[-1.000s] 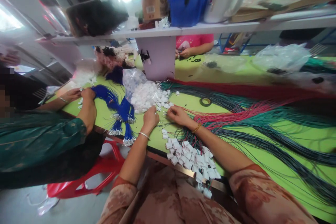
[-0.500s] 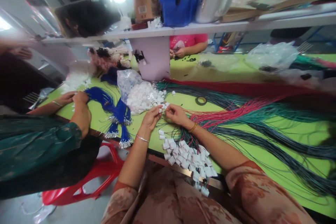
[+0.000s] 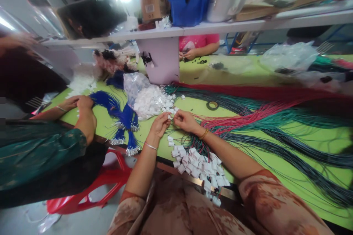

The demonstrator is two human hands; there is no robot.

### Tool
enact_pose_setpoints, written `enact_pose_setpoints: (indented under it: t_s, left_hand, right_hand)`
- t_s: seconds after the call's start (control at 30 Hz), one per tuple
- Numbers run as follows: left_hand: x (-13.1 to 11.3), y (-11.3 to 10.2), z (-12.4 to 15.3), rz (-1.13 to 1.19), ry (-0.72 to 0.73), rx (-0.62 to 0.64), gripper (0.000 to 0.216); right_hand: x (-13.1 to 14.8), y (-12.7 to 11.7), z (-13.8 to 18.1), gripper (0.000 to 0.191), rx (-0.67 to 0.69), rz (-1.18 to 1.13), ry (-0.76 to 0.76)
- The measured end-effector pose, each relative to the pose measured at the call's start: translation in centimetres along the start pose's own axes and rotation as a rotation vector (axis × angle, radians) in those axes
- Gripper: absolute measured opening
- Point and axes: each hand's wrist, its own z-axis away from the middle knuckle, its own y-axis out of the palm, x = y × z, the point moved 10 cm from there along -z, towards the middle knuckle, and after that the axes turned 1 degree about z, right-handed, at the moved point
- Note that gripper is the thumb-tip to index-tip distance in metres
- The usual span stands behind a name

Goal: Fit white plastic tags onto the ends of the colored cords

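Observation:
My left hand (image 3: pixel 160 125) pinches a small white plastic connector (image 3: pixel 169 116) between thumb and fingertips. Close to its right, my right hand (image 3: pixel 185 120) is closed, with the tip of a thin wire seeming to point at the connector; most of that wire is hidden by the fingers. Just beyond both hands lies a heap of loose white connectors (image 3: pixel 150 102), spilling from a clear plastic bag (image 3: pixel 135 84). Below my right wrist, wires fitted with white connectors (image 3: pixel 197 163) form a pile at the table's front edge.
Long bundles of red wires (image 3: pixel 248 117) and dark wires (image 3: pixel 298 145) stretch across the green table to the right. A tape roll (image 3: pixel 212 105) lies behind my right hand. At left, a co-worker's hands (image 3: pixel 82 102) hold blue wires (image 3: pixel 106 101). A shelf (image 3: pixel 220 27) spans the back.
Both hands stay almost in place, the fingertips shifting only slightly around the connector. The whole view has moved a little.

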Motion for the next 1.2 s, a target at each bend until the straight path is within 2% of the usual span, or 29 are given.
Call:
enact_pose_setpoints:
  t_s: [0.13, 0.27, 0.4, 0.57, 0.73, 0.83, 0.97, 1.07, 1.2]
  left_hand:
    - [0.1, -0.1, 0.2, -0.089, 0.046, -0.045, 0.031]
    - [-0.2, 0.0, 0.4, -0.214, 0.157, -0.105, 0.029]
    - [-0.4, -0.3, 0.6, -0.202, 0.202, -0.175, 0.028]
    - [-1.1, -0.1, 0.9, -0.288, 0.253, -0.173, 0.026]
    - [-0.8, -0.5, 0.9, -0.392, 0.151, -0.14, 0.025]
    - [-1.1, -0.7, 0.9, -0.442, 0.121, -0.127, 0.022]
    - [-1.2, -0.6, 1.0, -0.457, 0.105, -0.121, 0.022]
    - [-1.1, -0.6, 0.9, -0.429, 0.106, -0.11, 0.023]
    - [-0.8, -0.6, 0.7, -0.355, 0.119, -0.087, 0.027]
  right_hand:
    - [-0.2, 0.1, 0.0, 0.006, 0.002, 0.044, 0.006]
    - [0.2, 0.0, -0.1, 0.01, -0.008, 0.136, -0.029]
    - [0.6, 0.7, -0.1, 0.009, 0.075, 0.127, -0.043]
    - [0.4, 0.7, -0.3, 0.01, 0.096, 0.185, -0.016]
    - [-1.7, -1.3, -1.4, 0.019, 0.125, 0.213, 0.03]
    - [-3.4, -1.8, -1.5, 0.013, 0.186, 0.452, 0.085]
    - [-3.9, -0.9, -1.0, 0.012, 0.259, 0.68, 0.098]
    - [-3.6, -0.8, -0.9, 0.016, 0.251, 0.698, 0.087]
    - [-3.4, -1.9, -1.1, 0.019, 0.169, 0.626, 0.096]
